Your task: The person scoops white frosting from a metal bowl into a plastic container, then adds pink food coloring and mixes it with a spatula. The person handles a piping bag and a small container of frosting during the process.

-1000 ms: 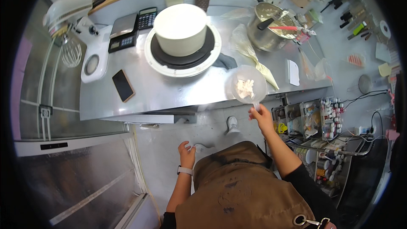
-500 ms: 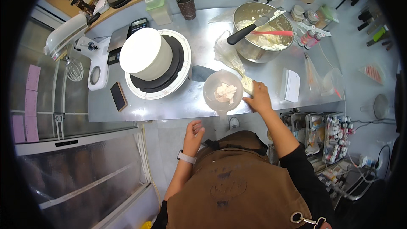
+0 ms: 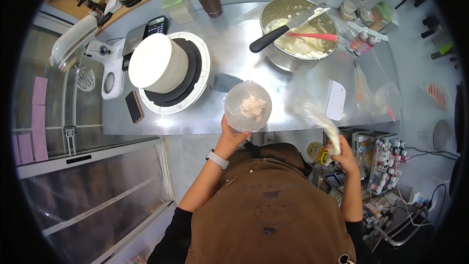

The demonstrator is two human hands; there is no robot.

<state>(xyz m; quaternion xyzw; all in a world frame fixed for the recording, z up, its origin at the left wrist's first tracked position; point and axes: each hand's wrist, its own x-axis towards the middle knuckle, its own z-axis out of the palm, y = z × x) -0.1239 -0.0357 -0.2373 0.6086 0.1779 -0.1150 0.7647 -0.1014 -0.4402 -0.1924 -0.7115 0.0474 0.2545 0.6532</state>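
Observation:
My left hand (image 3: 231,140) grips the near side of a translucent plastic jug (image 3: 231,110), its fingers closed at the handle. A clump of pale pink cream (image 3: 252,107) lies inside the jug. Off the table's front edge, my right hand (image 3: 346,156) is closed around a clear piping bag (image 3: 332,134) with pale cream in its end; the rest of the bag trails over the table, blurred. A steel mixing bowl (image 3: 279,59) of whitish cream stands at the back, with a black-handled spatula (image 3: 269,38) and a red spatula (image 3: 312,35) across it.
At left, a white frosted cake (image 3: 156,63) stands on a turntable (image 3: 204,68). Beyond it are a stand mixer (image 3: 111,80), a phone (image 3: 134,107) and a scale (image 3: 134,40). A white scraper (image 3: 335,100) lies at right, near bottles (image 3: 359,42). Below is a shelf rack (image 3: 386,161).
My left hand has come up and taken hold of the jug. My right hand has picked the piping bag off the table and carried it right and toward me.

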